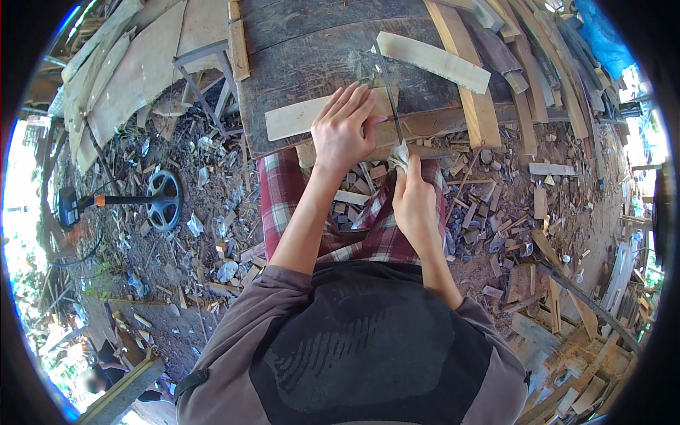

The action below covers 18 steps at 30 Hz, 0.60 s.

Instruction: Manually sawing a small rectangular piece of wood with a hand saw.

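My left hand (pixel 346 127) lies flat with its fingers stretched over a pale wooden board (pixel 290 120), pressing it onto the dark workbench (pixel 304 60) near its front edge. My right hand (pixel 416 193) is closed round a handle wrapped in whitish cloth. From it a long, narrow blade (pixel 388 81), which looks like a hand saw seen nearly edge-on, points away over the bench. It crosses the board close to its right end, just right of my left hand. The teeth are too fine to make out. A second pale board (pixel 433 62) lies farther back on the right.
A long yellowish plank (pixel 471 99) juts past the bench's front edge at the right, with more planks stacked beyond it. Wood offcuts (pixel 489 227) litter the ground. To the left are a metal detector's round coil (pixel 164 201) and a metal frame (pixel 212 85) beside the bench.
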Tool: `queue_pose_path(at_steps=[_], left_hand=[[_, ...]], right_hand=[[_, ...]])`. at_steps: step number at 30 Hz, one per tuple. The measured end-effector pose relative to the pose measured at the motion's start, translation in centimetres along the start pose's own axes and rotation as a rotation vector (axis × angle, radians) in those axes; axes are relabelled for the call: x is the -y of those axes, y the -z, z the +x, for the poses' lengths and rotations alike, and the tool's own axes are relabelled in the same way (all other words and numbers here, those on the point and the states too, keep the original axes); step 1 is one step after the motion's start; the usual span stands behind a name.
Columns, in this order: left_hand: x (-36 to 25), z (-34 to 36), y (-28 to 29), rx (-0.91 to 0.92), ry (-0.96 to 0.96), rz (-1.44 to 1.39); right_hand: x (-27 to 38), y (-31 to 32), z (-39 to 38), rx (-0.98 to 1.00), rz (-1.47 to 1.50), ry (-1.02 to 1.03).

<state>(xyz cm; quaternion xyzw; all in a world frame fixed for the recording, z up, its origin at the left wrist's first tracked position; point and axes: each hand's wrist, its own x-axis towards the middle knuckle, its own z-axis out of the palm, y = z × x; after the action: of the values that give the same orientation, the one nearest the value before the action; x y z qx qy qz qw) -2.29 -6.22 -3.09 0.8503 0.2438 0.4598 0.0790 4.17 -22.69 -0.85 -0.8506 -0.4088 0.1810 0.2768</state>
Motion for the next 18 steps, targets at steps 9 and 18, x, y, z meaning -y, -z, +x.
queue_pose_path(at_steps=[9, 18], left_hand=[[-0.4, 0.1, -0.2, -0.013, 0.012, -0.015], [-0.4, 0.3, -0.2, -0.027, 0.049, -0.026]], right_hand=[[0.3, -0.3, -1.0, -0.05, 0.009, -0.005], [-0.9, -0.6, -3.8, -0.072, 0.016, 0.012]])
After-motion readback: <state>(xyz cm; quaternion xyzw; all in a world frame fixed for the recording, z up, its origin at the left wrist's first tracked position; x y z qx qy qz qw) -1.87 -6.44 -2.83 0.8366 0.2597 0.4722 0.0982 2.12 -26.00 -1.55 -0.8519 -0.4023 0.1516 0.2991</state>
